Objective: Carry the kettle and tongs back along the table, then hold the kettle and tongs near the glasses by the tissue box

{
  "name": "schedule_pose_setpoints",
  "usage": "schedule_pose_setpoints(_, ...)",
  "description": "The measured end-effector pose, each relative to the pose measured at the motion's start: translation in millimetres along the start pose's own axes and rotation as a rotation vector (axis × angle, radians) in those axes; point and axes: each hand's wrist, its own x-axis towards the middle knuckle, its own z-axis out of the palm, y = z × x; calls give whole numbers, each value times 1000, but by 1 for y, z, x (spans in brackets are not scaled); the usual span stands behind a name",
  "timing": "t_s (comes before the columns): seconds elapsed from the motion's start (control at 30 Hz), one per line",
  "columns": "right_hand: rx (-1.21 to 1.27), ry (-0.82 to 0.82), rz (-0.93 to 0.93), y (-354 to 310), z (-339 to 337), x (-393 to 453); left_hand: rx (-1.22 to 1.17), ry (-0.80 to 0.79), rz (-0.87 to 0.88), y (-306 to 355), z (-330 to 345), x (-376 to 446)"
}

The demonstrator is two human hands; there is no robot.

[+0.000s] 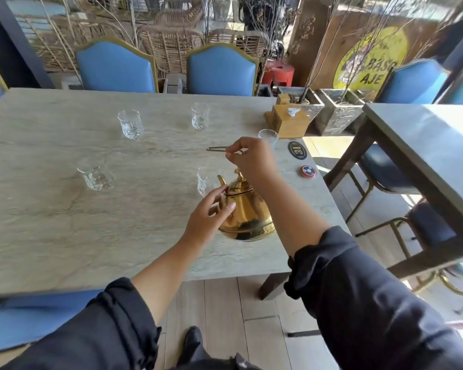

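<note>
A golden teapot (247, 212) stands near the right front corner of the pale stone table (51, 209). My left hand (209, 213) rests on the pot's neck beside the curved spout, with relaxed fingers and the thumb against the metal. Above the lid, my right hand (251, 160) pinches a thin metal loop handle (216, 149) that sticks out to the left; whatever is on its other end is hidden by the hand. A clear glass (204, 181) stands just behind the spout. Another small glass (268, 137) is partly hidden behind my right hand.
Three more clear glasses (130, 124) (200, 116) (96, 175) stand spread over the table. A wooden napkin box (289, 121), a black oval plaque (297, 150) and a red round button (308, 171) line the right edge. Blue chairs (219, 70) stand opposite, a second table (425, 145) to the right.
</note>
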Motion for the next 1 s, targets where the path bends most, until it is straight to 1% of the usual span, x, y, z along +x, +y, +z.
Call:
schedule_pose_setpoints(0.13, -41, -36, -1, -4, 2, 6, -75, 9, -4, 7, 1, -1)
schedule_pose_setpoints(0.47, -143, -55, -22, -7, 5, 12, -127, 19, -38, 7, -1, 0)
schedule_pose_setpoints(1.0, -197, -63, -26, -12, 7, 15, -158, 11, -44, 8, -5, 4)
